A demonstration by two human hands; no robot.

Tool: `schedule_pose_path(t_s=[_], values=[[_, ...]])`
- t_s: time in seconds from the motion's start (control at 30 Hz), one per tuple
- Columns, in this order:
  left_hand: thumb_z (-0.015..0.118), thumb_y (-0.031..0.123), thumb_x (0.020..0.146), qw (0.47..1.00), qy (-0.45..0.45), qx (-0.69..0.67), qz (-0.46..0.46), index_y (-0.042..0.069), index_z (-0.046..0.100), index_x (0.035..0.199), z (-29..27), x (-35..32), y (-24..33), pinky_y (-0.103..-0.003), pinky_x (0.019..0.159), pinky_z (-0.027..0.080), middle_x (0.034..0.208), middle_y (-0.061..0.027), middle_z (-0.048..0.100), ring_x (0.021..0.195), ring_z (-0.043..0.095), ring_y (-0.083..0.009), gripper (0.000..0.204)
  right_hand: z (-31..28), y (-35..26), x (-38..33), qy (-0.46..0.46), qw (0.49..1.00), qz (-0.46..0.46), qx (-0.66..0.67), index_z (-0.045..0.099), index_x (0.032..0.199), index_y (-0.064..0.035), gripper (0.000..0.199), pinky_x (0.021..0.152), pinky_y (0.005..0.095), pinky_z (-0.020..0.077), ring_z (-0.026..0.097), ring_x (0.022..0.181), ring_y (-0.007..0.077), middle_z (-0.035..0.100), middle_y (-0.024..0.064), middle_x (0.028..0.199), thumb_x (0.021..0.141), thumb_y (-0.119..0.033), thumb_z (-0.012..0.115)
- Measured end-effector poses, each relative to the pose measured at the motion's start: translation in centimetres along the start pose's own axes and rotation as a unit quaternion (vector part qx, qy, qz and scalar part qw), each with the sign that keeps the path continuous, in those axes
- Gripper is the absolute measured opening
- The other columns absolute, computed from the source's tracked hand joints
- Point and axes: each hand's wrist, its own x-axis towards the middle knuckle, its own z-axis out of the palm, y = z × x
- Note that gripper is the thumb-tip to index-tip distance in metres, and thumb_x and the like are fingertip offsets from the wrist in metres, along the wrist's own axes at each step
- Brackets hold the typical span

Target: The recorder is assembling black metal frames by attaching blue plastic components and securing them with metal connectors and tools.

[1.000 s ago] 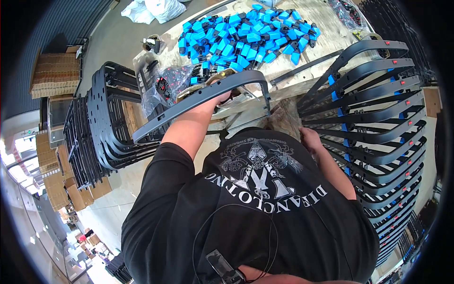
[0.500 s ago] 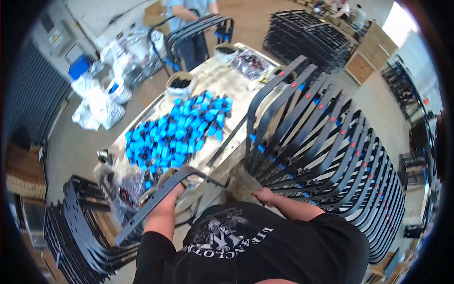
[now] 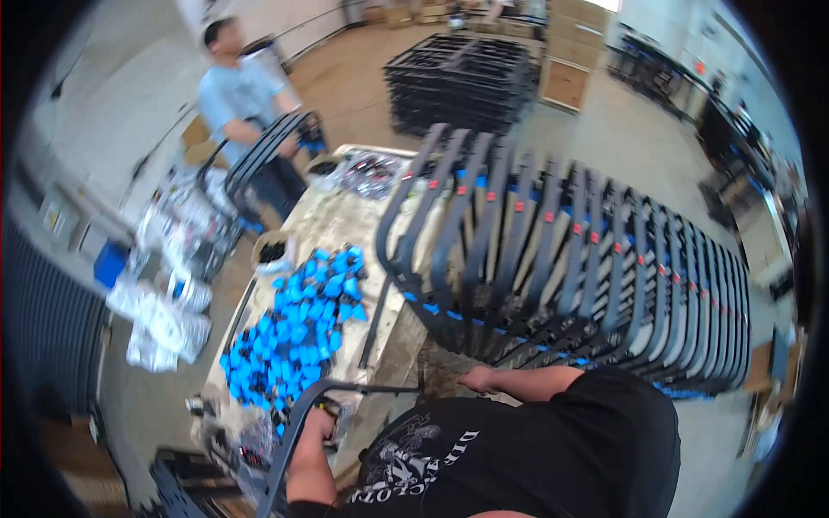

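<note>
My left hand [image 3: 320,424] is closed at a bent black tube frame [image 3: 298,416], which rises along my left forearm and reaches over the table edge; a small dark and yellowish thing beside the hand is too blurred to name. My right hand [image 3: 477,379] points inward over the worn near end of the table, its fingers drawn together; whatever they hold is hidden. Ahead of the left hand lies a heap of blue and black plastic parts [image 3: 298,332]. To the right of my right hand stands a long row of black tube frames [image 3: 553,259] with red and blue bits.
A black bar [image 3: 376,324] lies on the worktable [image 3: 332,220], near a tub of black parts [image 3: 271,251] and a clear bag [image 3: 371,175]. Across it, a co-worker [image 3: 242,104] holds several frames. White sacks [image 3: 160,319] and stacked black frames [image 3: 462,82] stand beyond.
The view has swung, so the table and heap sit lower and further left, and more of the co-worker shows. The bent frame stays with my left arm; my right hand remains near the table's end.
</note>
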Motion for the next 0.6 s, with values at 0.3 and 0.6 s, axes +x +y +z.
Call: schedule_pose_path(t_s=[0.3,0.6], values=[[0.058,0.02,0.095,0.763,0.205,-0.611,-0.05,-0.002,0.066,0.081,1.2,-8.1,-0.3,-0.036,0.051,0.049,0.062,-0.0092,0.061,0.056,0.063,-0.0216,0.027,2.1,-0.5,1.3,-0.116,0.984,-0.013,0.132,0.064,0.077,-0.0105,0.031,0.048,0.037,0.0406,0.049,0.053,0.016,0.052,0.0001,0.064,0.092,-0.037,0.066],[0.061,0.018,0.098,0.749,0.233,-0.575,0.233,-0.004,0.063,0.089,-7.6,-19.0,11.0,-0.036,0.057,0.05,0.066,-0.008,0.062,0.06,0.061,-0.0196,0.024,8.4,-18.7,-7.3,-0.197,0.968,-0.116,0.104,0.065,0.097,-0.0034,0.054,0.051,0.0392,0.0418,0.049,0.054,0.0188,0.054,0.0065,0.07,0.098,-0.056,0.051]])
